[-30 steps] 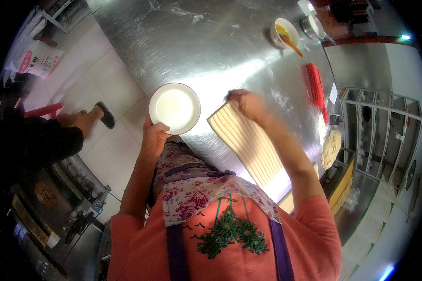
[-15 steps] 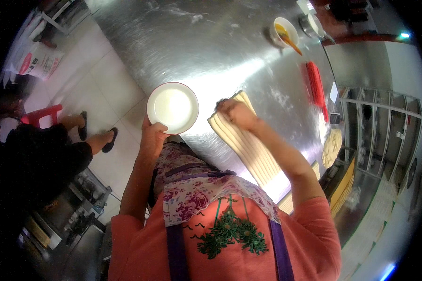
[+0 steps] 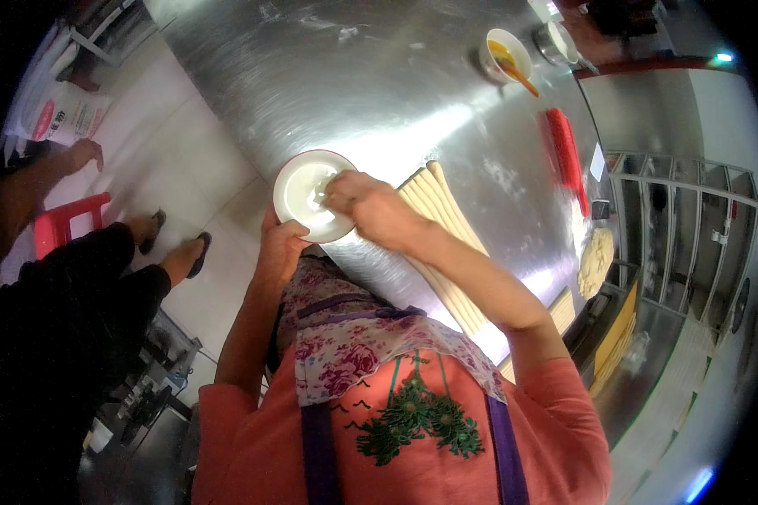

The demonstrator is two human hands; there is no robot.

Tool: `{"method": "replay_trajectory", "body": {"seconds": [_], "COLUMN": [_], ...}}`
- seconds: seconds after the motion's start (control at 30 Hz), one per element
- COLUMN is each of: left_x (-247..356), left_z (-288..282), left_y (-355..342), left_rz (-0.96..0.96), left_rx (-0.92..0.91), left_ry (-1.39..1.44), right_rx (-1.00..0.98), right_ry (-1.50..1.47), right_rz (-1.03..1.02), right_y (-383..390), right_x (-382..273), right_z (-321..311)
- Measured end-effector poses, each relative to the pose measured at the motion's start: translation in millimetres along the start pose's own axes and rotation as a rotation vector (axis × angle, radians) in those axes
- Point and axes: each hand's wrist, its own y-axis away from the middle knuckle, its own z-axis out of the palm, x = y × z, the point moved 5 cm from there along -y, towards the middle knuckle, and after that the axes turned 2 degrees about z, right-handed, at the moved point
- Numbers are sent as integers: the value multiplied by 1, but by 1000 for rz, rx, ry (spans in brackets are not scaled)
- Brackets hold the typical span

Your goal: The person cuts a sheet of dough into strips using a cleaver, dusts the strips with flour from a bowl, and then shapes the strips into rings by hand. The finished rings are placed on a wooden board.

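Note:
My left hand (image 3: 282,240) grips a white, red-rimmed bowl (image 3: 295,202) of white liquid at its lower left, thumb over the rim. My right hand (image 3: 362,206) reaches into that bowl with bent, closed fingers in the liquid; whether they hold anything is hidden. Just right of the bowl, a sheet of long, pale dough strips (image 3: 446,244) lies on the steel table (image 3: 328,76), partly under my right forearm.
Back right: a bowl with an orange-handled utensil (image 3: 501,55), a metal cup (image 3: 556,42). Right: a red brush (image 3: 564,147), dough (image 3: 596,261), racks (image 3: 691,227). Left: another person's hand (image 3: 80,156) and legs (image 3: 143,252), a red stool (image 3: 55,227), a sack (image 3: 67,114) on the floor.
My right hand has moved left from the dough strips into the bowl. The bowl shifted slightly right since half a second ago. The other person has moved, and their hand now shows.

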Motion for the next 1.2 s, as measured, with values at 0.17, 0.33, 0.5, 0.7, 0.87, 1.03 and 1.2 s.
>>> {"method": "replay_trajectory", "body": {"seconds": [0.17,0.33,0.5,0.7,0.87,1.03,1.2], "left_x": [-3,-2,5,11,4,6,1], "left_z": [5,5,8,0,-20,-2,32], "left_y": [-3,-4,-1,1,-4,9,10], "left_rz": [-34,-30,-34,-1,100,64,13], "left_rx": [-20,-28,29,0,-57,-23,-150], "left_ry": [2,8,-24,-4,-277,-13,-120], "right_rx": [-491,-64,-234,-335,-296,-254,-69], "right_ry": [215,4,158,240,120,180,280], "right_rz": [181,266,618,519,321,80,287], "right_y": [2,4,76,101,80,78,109], "right_x": [20,47,157,131,57,68,168], "right_z": [40,-47,-29,36,58,52,22]}}
